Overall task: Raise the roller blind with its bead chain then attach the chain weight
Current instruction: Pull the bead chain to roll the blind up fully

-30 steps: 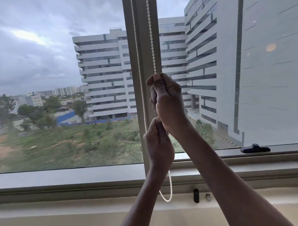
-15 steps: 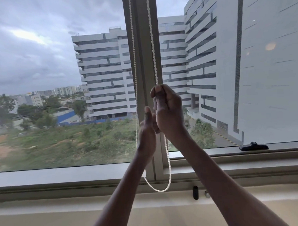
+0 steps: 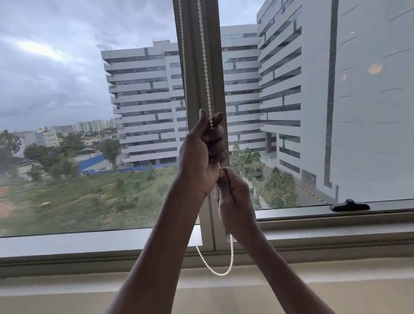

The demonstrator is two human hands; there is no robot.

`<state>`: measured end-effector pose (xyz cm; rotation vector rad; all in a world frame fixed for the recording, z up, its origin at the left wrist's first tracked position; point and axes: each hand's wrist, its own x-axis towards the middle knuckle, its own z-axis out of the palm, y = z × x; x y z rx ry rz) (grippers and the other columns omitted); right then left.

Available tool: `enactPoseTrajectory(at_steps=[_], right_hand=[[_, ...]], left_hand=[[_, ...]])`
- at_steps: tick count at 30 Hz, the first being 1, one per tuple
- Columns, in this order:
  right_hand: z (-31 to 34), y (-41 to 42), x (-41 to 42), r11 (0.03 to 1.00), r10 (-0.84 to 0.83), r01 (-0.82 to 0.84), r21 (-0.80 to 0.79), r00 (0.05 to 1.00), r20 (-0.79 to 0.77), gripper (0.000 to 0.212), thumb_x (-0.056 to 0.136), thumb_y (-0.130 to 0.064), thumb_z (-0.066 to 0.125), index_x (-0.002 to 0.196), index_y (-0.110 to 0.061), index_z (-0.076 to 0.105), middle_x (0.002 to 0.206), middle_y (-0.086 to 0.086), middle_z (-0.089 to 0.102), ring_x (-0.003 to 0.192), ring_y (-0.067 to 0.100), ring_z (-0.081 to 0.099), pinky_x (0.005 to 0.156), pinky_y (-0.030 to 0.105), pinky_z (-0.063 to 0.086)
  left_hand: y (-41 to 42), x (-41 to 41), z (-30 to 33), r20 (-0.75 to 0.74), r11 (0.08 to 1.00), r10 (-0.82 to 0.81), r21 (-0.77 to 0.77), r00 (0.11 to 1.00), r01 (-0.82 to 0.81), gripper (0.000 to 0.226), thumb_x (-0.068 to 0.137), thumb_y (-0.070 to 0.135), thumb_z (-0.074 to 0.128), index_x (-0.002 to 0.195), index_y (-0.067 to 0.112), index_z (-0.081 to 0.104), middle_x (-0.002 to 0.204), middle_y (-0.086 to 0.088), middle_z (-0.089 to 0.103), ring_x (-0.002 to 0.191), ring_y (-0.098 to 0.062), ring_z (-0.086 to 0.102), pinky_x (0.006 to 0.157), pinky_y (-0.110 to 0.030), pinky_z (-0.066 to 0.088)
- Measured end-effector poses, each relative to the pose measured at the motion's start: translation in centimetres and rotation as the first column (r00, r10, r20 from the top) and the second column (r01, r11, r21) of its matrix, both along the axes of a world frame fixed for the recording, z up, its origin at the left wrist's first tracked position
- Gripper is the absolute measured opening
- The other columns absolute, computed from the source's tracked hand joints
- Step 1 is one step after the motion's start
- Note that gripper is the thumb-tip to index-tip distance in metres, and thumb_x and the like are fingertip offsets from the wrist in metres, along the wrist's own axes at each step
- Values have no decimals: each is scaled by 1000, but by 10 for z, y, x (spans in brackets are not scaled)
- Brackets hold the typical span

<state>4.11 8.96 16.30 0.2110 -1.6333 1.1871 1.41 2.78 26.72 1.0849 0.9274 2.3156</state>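
Left hand (image 3: 202,157) clenched high on bead chain (image 3: 205,63); right hand (image 3: 233,196) gripped just below, stacked for alternating pull. Blind out of view.

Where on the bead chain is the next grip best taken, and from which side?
Probably on the right strand of the chain, above the left hand, coming from the room side. That strand runs straight and taut along the window post; below the right hand the loop hangs slack. Both hands already clasp this strand.
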Motion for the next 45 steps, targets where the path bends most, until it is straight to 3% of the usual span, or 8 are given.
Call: enactPoseTrajectory(at_steps=[8,13,18,24,27,32,38,45], right_hand=[[1,-1,4,1000,-20,20,11,1000,1,34,99,-19,42,70,-3,40,58,5,38,54,19,31,49,48,30],[0,4,6,993,117,-117,-35,993,-10,35,98,-19,44,67,-3,41,56,0,37,51,7,31,47,22,28],[17,15,10,949,276,-268,-167,961,22,42,105,-24,33,79,-12,64,63,-9,63,57,5,54,56,18,41],[81,19,20,936,297,-276,-219,952,70,45,106,-30,32,111,1,64,95,21,69,82,24,62,74,37,48],[108,13,26,870,452,-427,-245,891,50,37,105,-31,34,105,-6,61,87,12,69,72,21,59,61,27,48],[122,8,27,825,555,-513,-238,815,166,41,103,-39,37,113,-8,62,79,8,72,62,19,59,54,29,42],[108,13,18,704,666,-582,-406,741,92,43,103,-41,40,92,-10,68,48,-8,30,37,6,15,33,18,16],[102,-1,3,785,543,-527,-326,838,-49,44,105,-30,40,67,-15,55,41,-5,30,32,6,19,35,12,16]], left_hand=[[2,6,-3,31,995,66,67,997,-68,34,104,33,41,78,19,57,44,13,26,33,1,18,29,-14,14],[0,9,-4,23,994,90,64,996,-92,33,103,32,43,75,20,57,44,14,25,33,1,17,28,-14,15],[-3,8,-6,19,989,97,114,995,-98,36,104,31,41,71,22,52,42,12,24,32,0,16,29,-14,13],[4,13,-21,39,958,195,208,980,-199,39,103,29,45,67,20,57,41,13,31,32,1,21,29,-14,20],[12,19,-45,56,956,235,167,970,-241,40,103,31,47,65,22,57,44,13,33,34,1,22,30,-14,21],[24,26,-86,75,967,231,90,970,-238,47,102,30,46,57,26,55,44,14,30,36,1,20,32,-15,18],[22,22,-100,50,960,272,48,961,-275,39,90,39,53,54,26,52,46,12,25,37,0,17,33,-15,17],[20,11,-101,28,957,288,24,957,-289,52,103,25,44,51,26,46,42,13,27,34,0,18,32,-15,18]])
